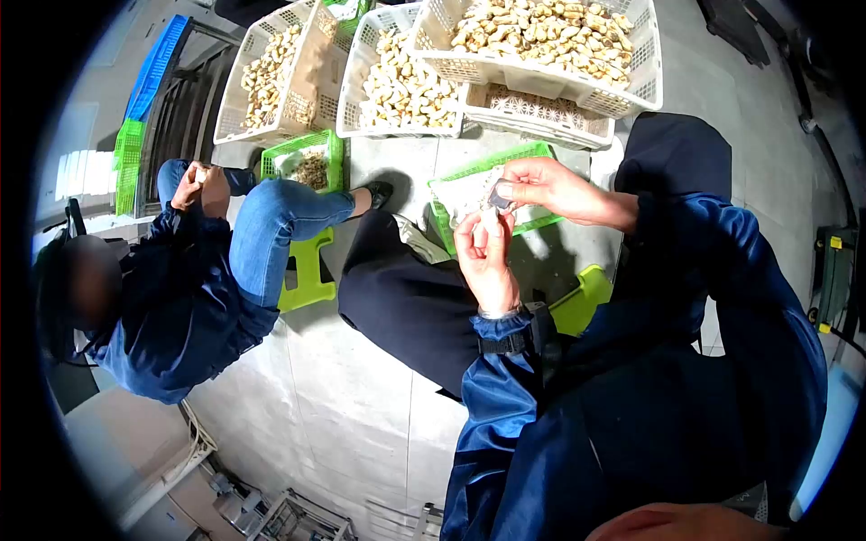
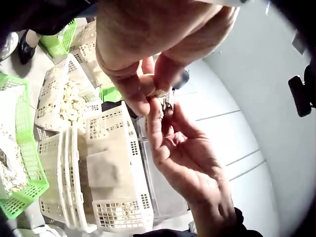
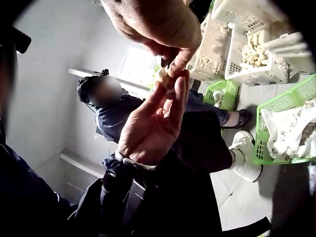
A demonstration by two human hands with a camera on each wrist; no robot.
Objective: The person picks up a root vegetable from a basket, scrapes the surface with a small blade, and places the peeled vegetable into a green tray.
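Observation:
My left hand (image 1: 490,261) pinches a small pale mushroom piece (image 3: 162,75) between thumb and fingertips. Close against it, my right hand (image 1: 559,191) grips a small tool (image 1: 499,193) with a dark part; shiny metal shows at its fingertips in the left wrist view. Both sets of fingertips meet around the piece and partly hide it. Below the hands stands a green basket (image 1: 442,216) with a white liner and small scraps (image 3: 302,129) in it.
White crates (image 1: 532,70) at the back hold heaps of pale mushrooms (image 1: 546,36). At left sits another person (image 1: 180,298), hands together, beside a smaller green basket (image 1: 336,162). Lime-green stools (image 1: 311,270) stand on the grey floor (image 1: 352,424).

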